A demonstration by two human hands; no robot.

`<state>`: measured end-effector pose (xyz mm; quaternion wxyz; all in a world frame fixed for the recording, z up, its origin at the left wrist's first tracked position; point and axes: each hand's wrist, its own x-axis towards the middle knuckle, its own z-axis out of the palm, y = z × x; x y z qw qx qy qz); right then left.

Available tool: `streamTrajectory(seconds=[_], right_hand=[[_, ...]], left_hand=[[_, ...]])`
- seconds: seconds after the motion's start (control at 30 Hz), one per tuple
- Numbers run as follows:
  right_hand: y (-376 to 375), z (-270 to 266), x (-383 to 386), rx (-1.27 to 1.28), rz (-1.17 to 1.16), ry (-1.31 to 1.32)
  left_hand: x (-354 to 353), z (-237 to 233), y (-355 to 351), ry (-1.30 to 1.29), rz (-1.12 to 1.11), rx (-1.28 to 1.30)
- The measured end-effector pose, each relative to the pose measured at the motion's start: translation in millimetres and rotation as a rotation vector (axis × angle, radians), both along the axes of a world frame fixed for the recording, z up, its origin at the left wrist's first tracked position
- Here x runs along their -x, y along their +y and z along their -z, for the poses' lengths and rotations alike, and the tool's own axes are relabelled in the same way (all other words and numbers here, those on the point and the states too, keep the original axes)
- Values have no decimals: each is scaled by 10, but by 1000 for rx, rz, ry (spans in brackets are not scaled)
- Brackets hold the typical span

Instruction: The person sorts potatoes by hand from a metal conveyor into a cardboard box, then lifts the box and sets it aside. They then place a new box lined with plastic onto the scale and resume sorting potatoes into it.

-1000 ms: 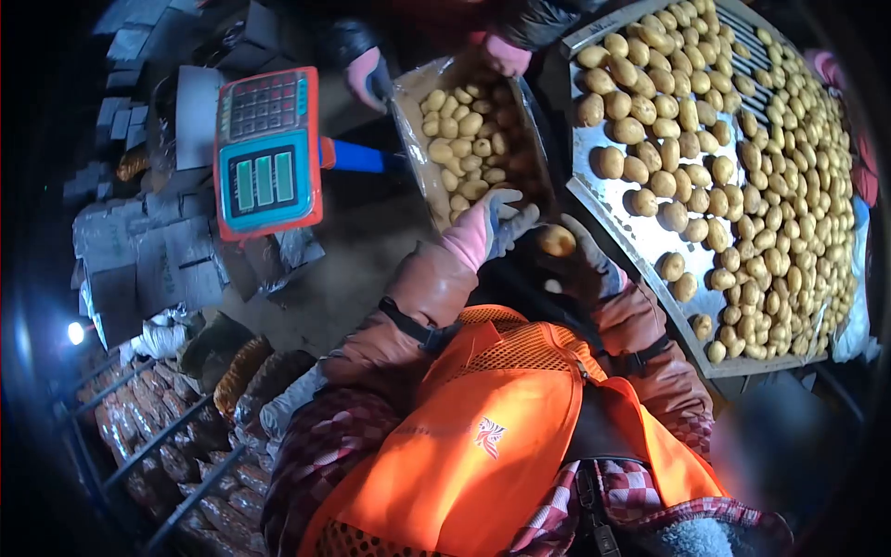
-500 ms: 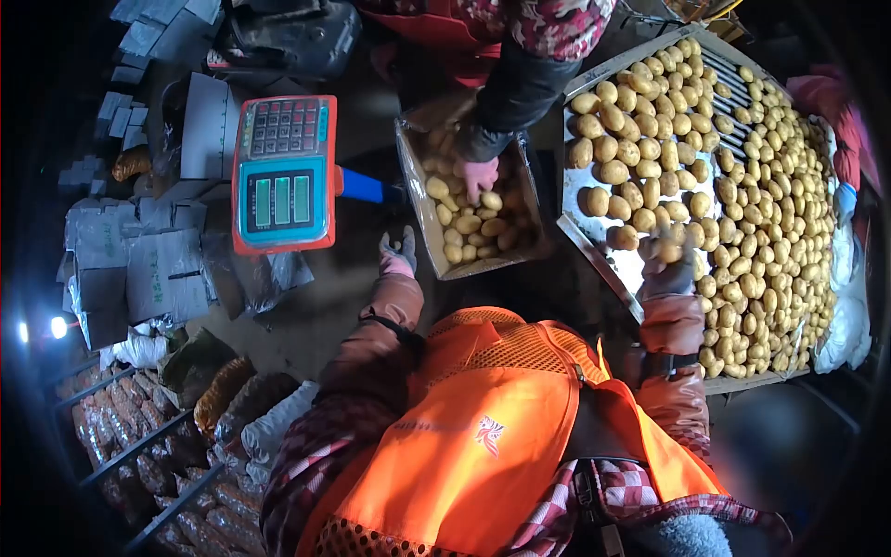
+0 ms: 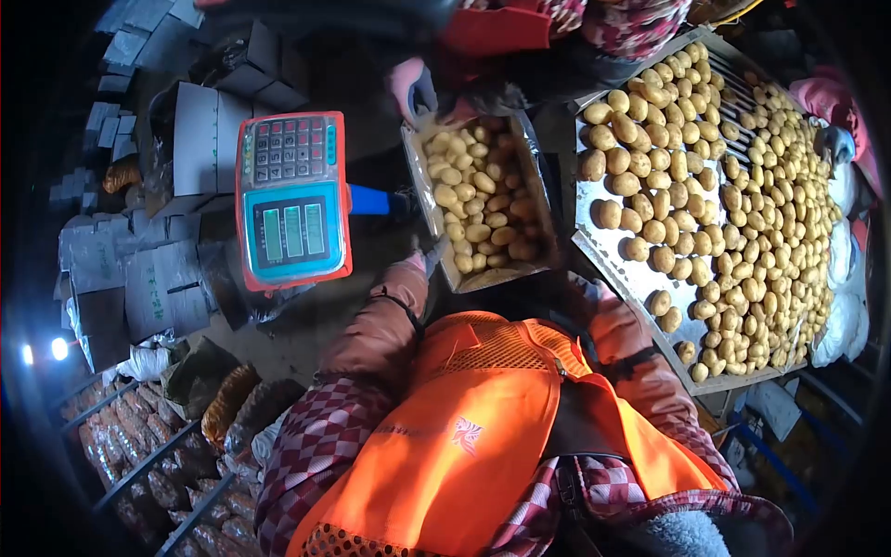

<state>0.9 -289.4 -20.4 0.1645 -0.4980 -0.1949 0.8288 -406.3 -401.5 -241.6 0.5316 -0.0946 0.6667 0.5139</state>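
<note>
The fingers (image 3: 436,249) of the left hand (image 3: 432,256), in a grey knitted glove, lie at the near left corner of the cardboard box (image 3: 506,277). Only their tips show, and I cannot tell whether they clasp the rim or merely rest against it. The right hand is hidden past its padded brown sleeve (image 3: 617,325), which runs toward one o'clock into the gap between box and table, so its fingers cannot be judged.

The box stands at twelve o'clock from the person. It is oblong, lined with glossy film and heaped with small, smooth yellow potatoes (image 3: 478,200). At its far left corner, at eleven o'clock, a co-worker's pink-gloved hand (image 3: 408,88) is at the rim.

At two o'clock lies the table (image 3: 631,274), a dull metal sheet with an angled edge, thickly covered with loose potatoes (image 3: 742,213). At ten o'clock a scale head (image 3: 292,200) tilts up, with an orange-red plastic frame, a teal display panel and a grey keypad. A blue bar (image 3: 371,200) runs from it toward the box. Beyond it, flat grey cartons (image 3: 200,139) pile up, and at eight o'clock coarse mesh sacks (image 3: 167,455) lie behind metal rails. An orange mesh vest (image 3: 483,436) covers the person's chest.
</note>
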Motion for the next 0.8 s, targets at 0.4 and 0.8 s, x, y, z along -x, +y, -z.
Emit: streamTrajectory(seconds=[0.4,0.8], right_hand=[[-8,476,31,25,-85,-16],[17,636,269,-30,-154,-53]], left_hand=[[-521,-317,-194,-146,-246,-56],[-432,414,-470,262,230,103]])
